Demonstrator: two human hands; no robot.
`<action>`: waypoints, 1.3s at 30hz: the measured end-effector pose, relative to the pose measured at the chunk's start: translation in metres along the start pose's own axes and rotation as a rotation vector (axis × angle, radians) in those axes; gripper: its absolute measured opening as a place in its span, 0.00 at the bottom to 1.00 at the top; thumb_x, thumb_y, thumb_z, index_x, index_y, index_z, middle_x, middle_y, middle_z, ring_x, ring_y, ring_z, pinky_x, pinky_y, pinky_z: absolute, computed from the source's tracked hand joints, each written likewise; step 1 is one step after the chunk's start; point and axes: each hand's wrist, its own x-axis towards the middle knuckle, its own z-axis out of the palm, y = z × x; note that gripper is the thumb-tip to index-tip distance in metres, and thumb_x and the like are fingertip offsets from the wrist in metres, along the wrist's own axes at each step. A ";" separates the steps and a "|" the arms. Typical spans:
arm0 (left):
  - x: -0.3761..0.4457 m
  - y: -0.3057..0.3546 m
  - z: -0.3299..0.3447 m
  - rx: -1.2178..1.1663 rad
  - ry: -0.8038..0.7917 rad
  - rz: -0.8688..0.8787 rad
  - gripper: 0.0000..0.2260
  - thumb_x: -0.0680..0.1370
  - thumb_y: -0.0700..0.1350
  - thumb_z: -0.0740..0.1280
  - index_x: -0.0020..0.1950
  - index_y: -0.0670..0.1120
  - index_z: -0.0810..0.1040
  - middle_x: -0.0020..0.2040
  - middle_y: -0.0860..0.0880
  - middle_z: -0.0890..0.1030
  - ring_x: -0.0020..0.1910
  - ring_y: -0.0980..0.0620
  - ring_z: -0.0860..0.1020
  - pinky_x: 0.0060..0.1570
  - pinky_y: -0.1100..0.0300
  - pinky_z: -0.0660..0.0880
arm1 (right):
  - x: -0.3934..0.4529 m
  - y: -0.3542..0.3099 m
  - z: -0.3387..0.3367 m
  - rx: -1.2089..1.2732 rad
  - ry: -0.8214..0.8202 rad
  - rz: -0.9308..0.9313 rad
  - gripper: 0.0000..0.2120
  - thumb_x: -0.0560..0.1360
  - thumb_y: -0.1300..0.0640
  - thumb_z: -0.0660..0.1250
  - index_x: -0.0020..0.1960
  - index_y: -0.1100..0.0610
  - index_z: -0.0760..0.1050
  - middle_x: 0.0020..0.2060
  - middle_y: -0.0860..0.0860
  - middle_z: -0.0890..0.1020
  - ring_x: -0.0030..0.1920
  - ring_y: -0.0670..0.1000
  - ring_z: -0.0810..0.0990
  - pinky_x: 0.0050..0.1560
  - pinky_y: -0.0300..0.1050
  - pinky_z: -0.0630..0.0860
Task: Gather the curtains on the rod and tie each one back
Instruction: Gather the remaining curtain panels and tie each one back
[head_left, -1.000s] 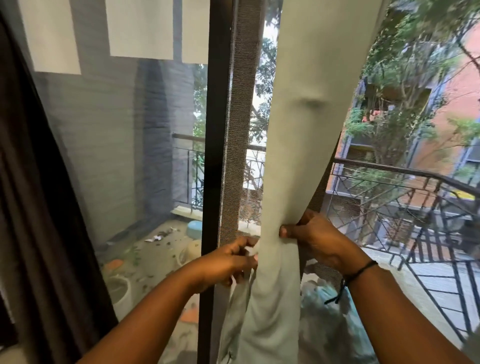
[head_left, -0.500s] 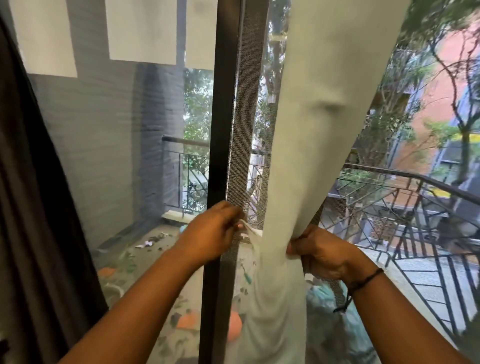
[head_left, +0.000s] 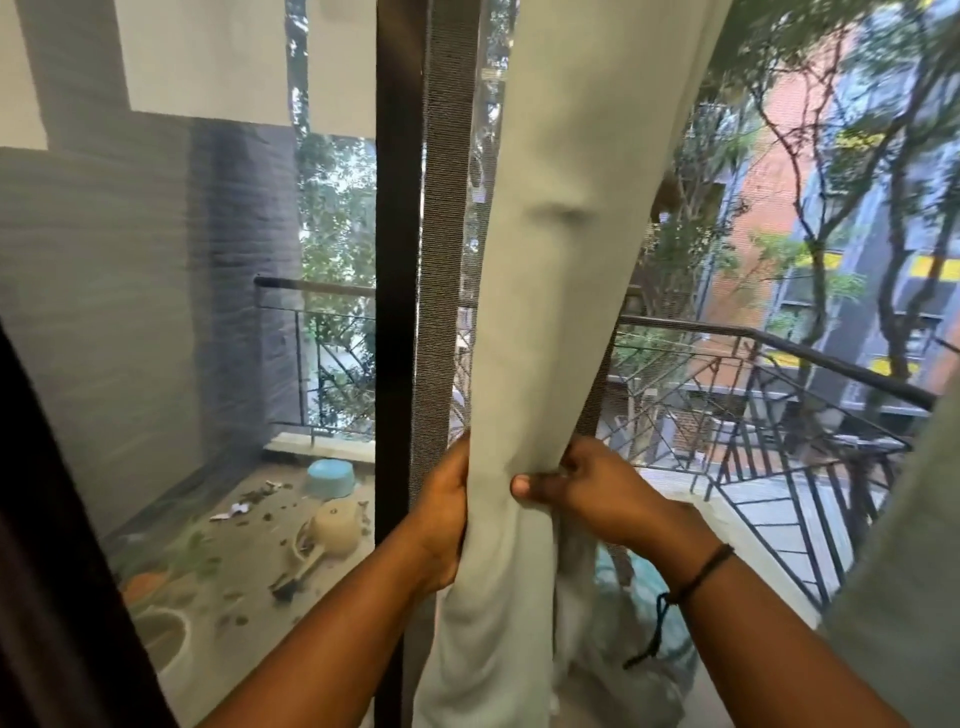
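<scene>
The pale green curtain (head_left: 561, 312) hangs in front of the window, wide at the top and drawn into a narrow bunch at waist height, where both hands clamp it. The person's right hand (head_left: 587, 488) grips the bunch from the right side, thumb pressed across the front of the cloth and fingers curled behind. The left hand (head_left: 441, 499) closes on the left edge of the same bunch, at the same height; its fingers go behind the fabric and are hidden. The two hands sit close together with only the gathered cloth between them.

Below the grip the fabric falls in loose folds out of the bottom of the view. Above it the cloth spreads upward and to the right, with one small dimple partway up.

A black cord bracelet (head_left: 691, 582) circles the right wrist just below the grip. Immediately left of the left hand stands the dark window frame post (head_left: 397, 260), with a grey mesh strip (head_left: 447, 208) beside it. Further left, at the edge, hangs a dark curtain (head_left: 47, 545). Beyond the glass, below and left of the hands, a blue bowl (head_left: 330, 477) and a beige pot (head_left: 335, 527) lie on the littered balcony floor. To the right of the grip runs a black metal railing (head_left: 779, 431).
</scene>
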 end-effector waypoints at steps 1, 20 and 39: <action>-0.002 -0.001 0.001 0.038 -0.043 0.028 0.29 0.65 0.62 0.67 0.57 0.43 0.81 0.41 0.47 0.86 0.41 0.51 0.84 0.41 0.58 0.81 | 0.000 0.002 0.001 0.012 0.022 -0.001 0.21 0.68 0.58 0.76 0.57 0.48 0.73 0.54 0.47 0.82 0.53 0.46 0.81 0.54 0.43 0.79; -0.007 -0.051 0.025 0.592 0.163 0.159 0.30 0.66 0.32 0.76 0.65 0.44 0.71 0.52 0.51 0.82 0.48 0.60 0.82 0.40 0.70 0.76 | -0.028 0.014 -0.028 -0.873 0.237 0.241 0.47 0.45 0.14 0.43 0.35 0.54 0.73 0.31 0.50 0.75 0.33 0.49 0.75 0.29 0.42 0.65; 0.008 -0.030 -0.014 0.887 0.546 0.359 0.24 0.75 0.47 0.70 0.67 0.49 0.64 0.53 0.52 0.77 0.54 0.47 0.78 0.51 0.59 0.73 | -0.093 -0.050 0.021 -0.973 0.110 0.102 0.20 0.76 0.39 0.55 0.35 0.52 0.67 0.31 0.48 0.70 0.37 0.51 0.72 0.33 0.43 0.66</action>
